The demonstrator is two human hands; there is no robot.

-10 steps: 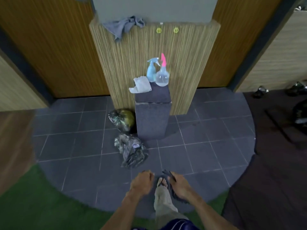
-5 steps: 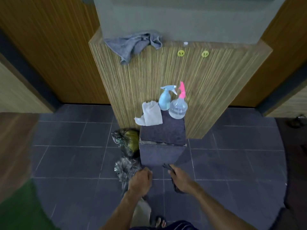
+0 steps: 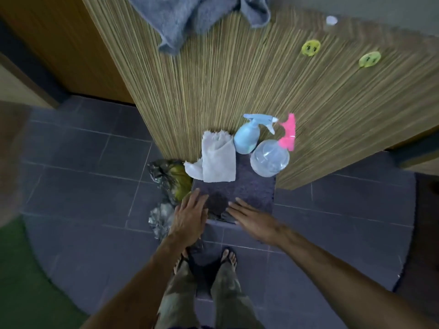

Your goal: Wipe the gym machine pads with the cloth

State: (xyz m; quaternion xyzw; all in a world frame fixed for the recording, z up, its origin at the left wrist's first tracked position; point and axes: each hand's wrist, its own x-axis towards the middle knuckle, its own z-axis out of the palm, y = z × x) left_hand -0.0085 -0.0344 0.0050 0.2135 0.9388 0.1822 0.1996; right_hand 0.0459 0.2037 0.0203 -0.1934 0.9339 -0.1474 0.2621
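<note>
While both hands lie flat-fingered at the box (image 3: pixel 249 189) top's near edge, left hand (image 3: pixel 190 216), right hand (image 3: pixel 253 220), dark cloth (image 3: pixel 217 205) sits between them; bottles (image 3: pixel 269 159) crowd the far edge.

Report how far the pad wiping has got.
Nothing looks wiped yet; no gym machine pad is in view. In hand: left hand and right hand lie flat by a dark cloth on the stand. Left: all the wiping.
</note>
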